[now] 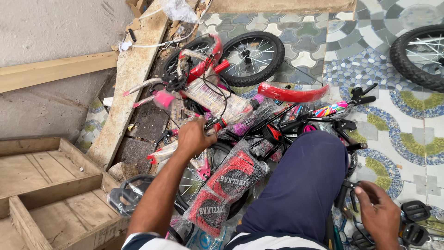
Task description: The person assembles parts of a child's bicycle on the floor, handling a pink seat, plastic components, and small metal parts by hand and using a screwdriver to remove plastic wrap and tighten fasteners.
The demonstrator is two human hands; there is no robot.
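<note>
1. The empty wooden crate [41, 185] sits at far left, well clear of the work
2. The left hand [194, 136] is clenched on the red cable end [217, 124] of the part-wrapped pink and red child's bicycle frame [208, 92]; a steady grip there would likely keep the bundle from sliding
3. The plastic-wrapped red padded covers [226, 190] lean against the navy-trousered knee [300, 180]
4. The right hand [379, 215] pinches a small black metal bracket [349, 194] beside the loose black pedals [416, 210] on the tiled floor [416, 120]; keeping small parts close together seems wise
</note>
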